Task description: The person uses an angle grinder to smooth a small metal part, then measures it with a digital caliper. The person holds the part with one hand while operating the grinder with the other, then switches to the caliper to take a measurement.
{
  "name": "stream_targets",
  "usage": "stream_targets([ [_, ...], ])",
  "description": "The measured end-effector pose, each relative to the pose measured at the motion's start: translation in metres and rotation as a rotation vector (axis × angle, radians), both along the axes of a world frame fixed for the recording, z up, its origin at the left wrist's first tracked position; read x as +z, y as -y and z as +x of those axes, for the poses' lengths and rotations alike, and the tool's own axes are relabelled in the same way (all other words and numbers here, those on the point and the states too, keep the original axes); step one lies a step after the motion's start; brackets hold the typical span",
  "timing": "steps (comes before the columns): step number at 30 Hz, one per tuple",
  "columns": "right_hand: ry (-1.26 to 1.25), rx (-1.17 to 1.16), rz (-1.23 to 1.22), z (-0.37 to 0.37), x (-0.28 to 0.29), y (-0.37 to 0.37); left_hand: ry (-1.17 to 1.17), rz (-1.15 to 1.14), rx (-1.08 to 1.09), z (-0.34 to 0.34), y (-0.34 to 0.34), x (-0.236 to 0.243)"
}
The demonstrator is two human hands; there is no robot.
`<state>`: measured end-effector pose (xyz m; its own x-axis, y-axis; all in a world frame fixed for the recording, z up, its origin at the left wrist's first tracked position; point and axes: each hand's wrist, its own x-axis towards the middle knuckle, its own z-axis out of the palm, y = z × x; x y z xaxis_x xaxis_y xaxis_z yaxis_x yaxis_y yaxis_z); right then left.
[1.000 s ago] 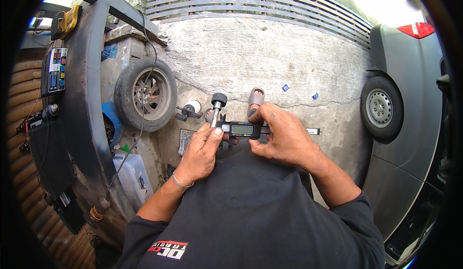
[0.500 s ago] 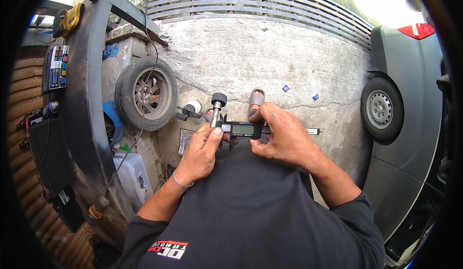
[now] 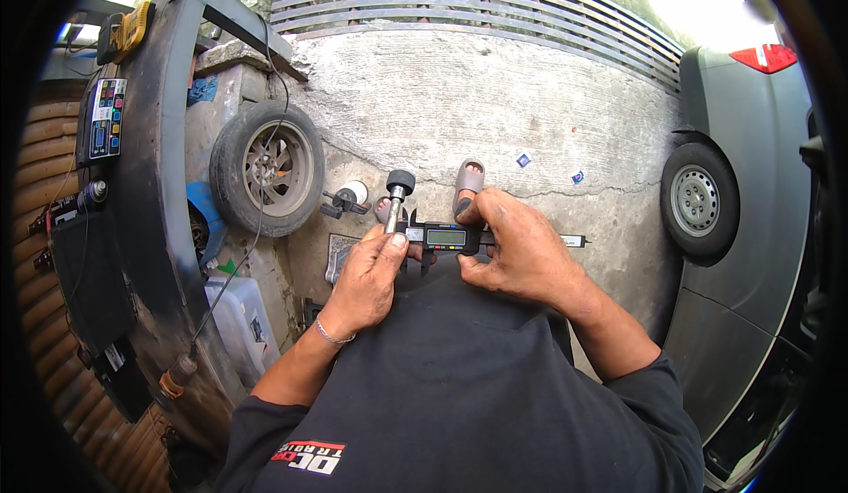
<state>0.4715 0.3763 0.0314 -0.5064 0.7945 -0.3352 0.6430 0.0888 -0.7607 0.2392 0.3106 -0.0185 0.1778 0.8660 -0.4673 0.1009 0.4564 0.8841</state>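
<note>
My left hand is closed round a metal rod, its thumb pressed along the side. The rod points up and away from me and carries a black round head. In my right hand is a digital caliper, pinched between thumb and fingers just right of its screen. The caliper lies level, its jaws at the rod beside my left fingers and its beam reaching out to the right. Whether the jaws touch the rod is hard to see.
At the left a loose wheel leans by a metal post. Near it are a clear plastic box and a white round container. A grey vehicle stands along the right. Two small blue packets lie on the concrete.
</note>
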Motion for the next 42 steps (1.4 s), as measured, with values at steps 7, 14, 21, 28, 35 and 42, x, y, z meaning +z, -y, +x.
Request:
stream_targets([
  [7, 0.006, -0.009, -0.026, 0.001, 0.001, 0.0, 0.025, -0.005, 0.019, 0.003, 0.0, -0.001],
  [14, 0.003, -0.01, -0.009, 0.004, 0.001, 0.0, -0.018, -0.089, -0.017, 0.003, -0.004, 0.011],
  [21, 0.016, -0.012, 0.006, 0.004, 0.001, 0.0, -0.012, -0.048, -0.036, 0.003, -0.007, 0.011],
  [28, 0.007, -0.021, -0.012, 0.003, 0.001, -0.001, -0.017, -0.058, -0.029, 0.002, -0.007, 0.01],
  [35, -0.003, -0.019, 0.012, 0.002, 0.0, -0.002, -0.072, -0.092, -0.031, 0.0, -0.008, 0.01],
  [42, -0.005, -0.02, 0.003, 0.001, 0.001, -0.003, -0.046, -0.063, -0.026, 0.0, -0.009, 0.012],
])
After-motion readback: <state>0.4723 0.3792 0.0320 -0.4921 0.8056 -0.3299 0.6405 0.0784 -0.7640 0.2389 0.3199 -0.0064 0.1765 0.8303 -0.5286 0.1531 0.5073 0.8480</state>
